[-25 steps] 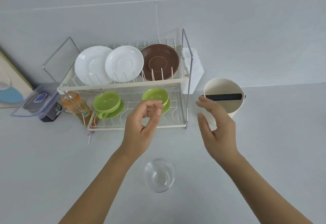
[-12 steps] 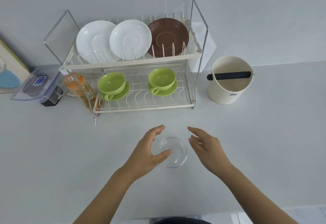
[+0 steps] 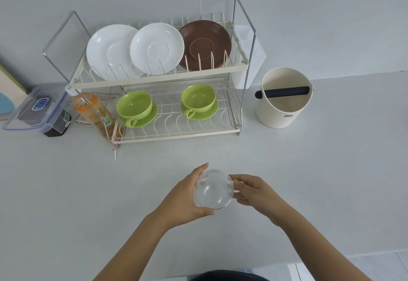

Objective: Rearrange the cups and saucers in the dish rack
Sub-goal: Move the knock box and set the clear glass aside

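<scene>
A clear glass cup (image 3: 213,189) stands on the white counter in front of the two-tier dish rack (image 3: 154,80). My left hand (image 3: 184,196) curls round its left side, thumb below and fingers above. My right hand (image 3: 254,190) touches its right side with its fingertips. On the rack's upper tier stand two white saucers (image 3: 110,48) (image 3: 157,47) and a brown saucer (image 3: 206,44). The lower tier holds two green cups on green saucers, one at the left (image 3: 134,108) and one at the right (image 3: 198,99).
A cream knock box with a black bar (image 3: 284,98) stands right of the rack. An orange bottle (image 3: 93,110) leans at the rack's left, beside a clear lidded container (image 3: 35,108). The counter's front edge runs near the bottom right.
Both hands dropped from in front of the rack to the glass cup and closed in on it. The left hand now grips it and the right hand touches it.
</scene>
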